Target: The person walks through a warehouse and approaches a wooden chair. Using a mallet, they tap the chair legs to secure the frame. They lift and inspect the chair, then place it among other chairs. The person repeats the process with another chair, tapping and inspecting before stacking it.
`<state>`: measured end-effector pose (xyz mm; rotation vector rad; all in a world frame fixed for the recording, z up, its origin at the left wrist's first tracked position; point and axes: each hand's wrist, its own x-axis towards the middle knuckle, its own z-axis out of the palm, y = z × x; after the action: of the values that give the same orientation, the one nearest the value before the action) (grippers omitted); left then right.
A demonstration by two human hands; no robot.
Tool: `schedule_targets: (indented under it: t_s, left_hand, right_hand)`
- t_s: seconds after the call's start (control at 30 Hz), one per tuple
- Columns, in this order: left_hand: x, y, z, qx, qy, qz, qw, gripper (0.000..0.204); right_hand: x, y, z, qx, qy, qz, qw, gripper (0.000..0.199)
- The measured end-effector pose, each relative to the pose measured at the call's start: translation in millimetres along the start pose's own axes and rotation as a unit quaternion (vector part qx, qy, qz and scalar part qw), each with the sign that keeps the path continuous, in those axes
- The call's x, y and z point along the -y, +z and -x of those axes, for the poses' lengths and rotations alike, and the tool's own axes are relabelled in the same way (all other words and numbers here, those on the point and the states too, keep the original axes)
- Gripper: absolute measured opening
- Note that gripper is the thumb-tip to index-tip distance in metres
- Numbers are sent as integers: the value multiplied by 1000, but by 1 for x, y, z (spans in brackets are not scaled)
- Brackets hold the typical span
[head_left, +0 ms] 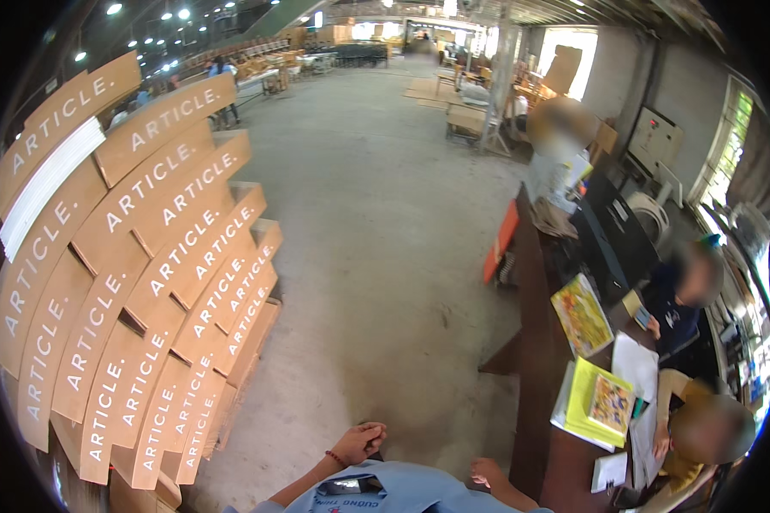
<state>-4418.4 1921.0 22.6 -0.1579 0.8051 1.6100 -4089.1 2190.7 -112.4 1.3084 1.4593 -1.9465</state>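
My left hand point(361, 444), with a red bead bracelet point(335, 459) at its wrist, hangs in front of my body with its fingers curled in. I see nothing sticking out of it. My right hand point(491, 473) is low beside the dark desk point(530, 410), apart from it, its fingers also curled and no object showing. Both hands are over the concrete floor point(385, 256). Between them is the front of my light blue shirt point(419, 487), with a pocket holding something I cannot make out.
At left rises a tall stack of brown cartons point(137, 291). Papers, a yellow folder point(586, 402) and a colourful booklet point(583, 315) lie on the desk. Two people sit behind it, one holding a phone point(636, 308); another is farther back. A post point(496, 77) stands ahead right.
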Motion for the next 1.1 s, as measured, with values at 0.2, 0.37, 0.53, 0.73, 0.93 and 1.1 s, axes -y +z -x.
schedule_targets:
  t_s: [0.2,0.37,0.53,0.73,0.93,1.1]
  left_hand:
    - [-104,-18,-37,-35,35,-105,993,20]
    - [-184,-9,-88,-6,36,-142,989,21]
    - [-222,-2,-150,-53,5,-134,990,22]
    - [-296,2,-230,-66,21,-158,985,24]
    - [-420,29,-302,-108,92,-101,985,23]
    - [-505,48,-373,-84,153,-56,983,30]
  right_hand:
    - [118,45,-51,-71,5,-39,997,27]
    - [158,45,-73,-122,-34,-34,991,32]
    - [190,69,-77,-152,92,58,982,23]
    - [266,29,-158,-128,129,129,975,18]
    - [416,-51,-256,-88,104,243,960,16]
    - [647,-109,-363,-68,11,502,862,18]
